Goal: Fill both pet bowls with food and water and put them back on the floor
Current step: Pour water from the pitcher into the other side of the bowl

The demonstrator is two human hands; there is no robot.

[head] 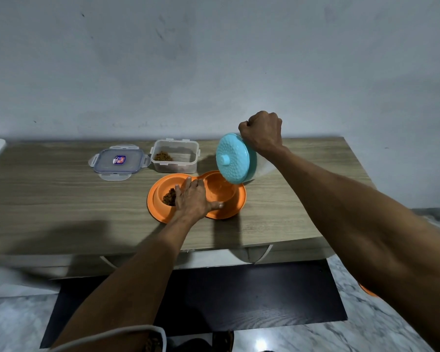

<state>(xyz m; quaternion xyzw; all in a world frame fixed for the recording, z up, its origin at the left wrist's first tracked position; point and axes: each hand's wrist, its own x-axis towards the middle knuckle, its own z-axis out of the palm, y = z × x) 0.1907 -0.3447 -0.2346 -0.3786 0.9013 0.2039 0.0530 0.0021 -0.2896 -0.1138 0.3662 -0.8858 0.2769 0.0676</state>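
While the left hand lies flat on the orange double bowl (kibble inside), the right hand grips a tilted jug.

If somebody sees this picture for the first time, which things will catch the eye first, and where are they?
The bright orange plastic double pet bowl stands at the middle of the wooden table, with brown kibble in its left well and the left hand resting flat on it. Above its right well, the right hand tilts a clear jug with a turquoise lid. Behind sit an open clear plastic food container and its lid.
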